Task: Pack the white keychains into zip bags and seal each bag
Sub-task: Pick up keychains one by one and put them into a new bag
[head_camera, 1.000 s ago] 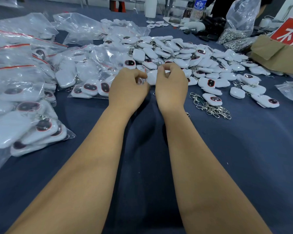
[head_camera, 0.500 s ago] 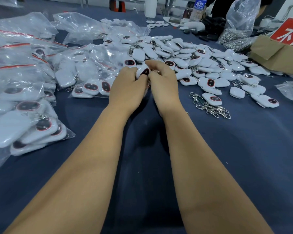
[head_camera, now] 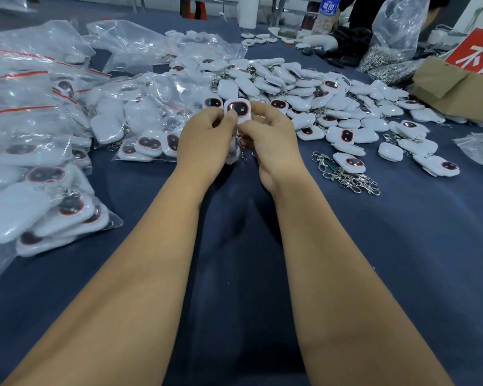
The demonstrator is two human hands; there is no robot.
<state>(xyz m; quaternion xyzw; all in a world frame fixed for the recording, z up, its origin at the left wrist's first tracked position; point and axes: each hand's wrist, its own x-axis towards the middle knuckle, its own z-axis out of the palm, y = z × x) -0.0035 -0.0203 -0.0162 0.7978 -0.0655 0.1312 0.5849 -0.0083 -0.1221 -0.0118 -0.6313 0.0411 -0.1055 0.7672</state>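
Note:
My left hand (head_camera: 207,143) and my right hand (head_camera: 273,140) meet above the dark blue cloth, both pinching a white keychain (head_camera: 238,109) with a dark red-ringed oval face turned up. Its metal clip (head_camera: 243,151) dangles between the hands. Whether more keychains sit under my fingers is hidden. A loose pile of white keychains (head_camera: 304,90) spreads just beyond and to the right. Filled zip bags (head_camera: 48,168) with red seal strips are stacked on the left.
Loose metal clips (head_camera: 349,176) lie right of my right hand. A cardboard box (head_camera: 452,87) with a red sign sits far right, a bag of metal clips (head_camera: 388,51) and a water bottle (head_camera: 325,12) at the back. Bare blue cloth (head_camera: 402,246) lies near me.
My hands drew together and came slightly toward me from the pile. The keychain between them turned so its dark face now points up.

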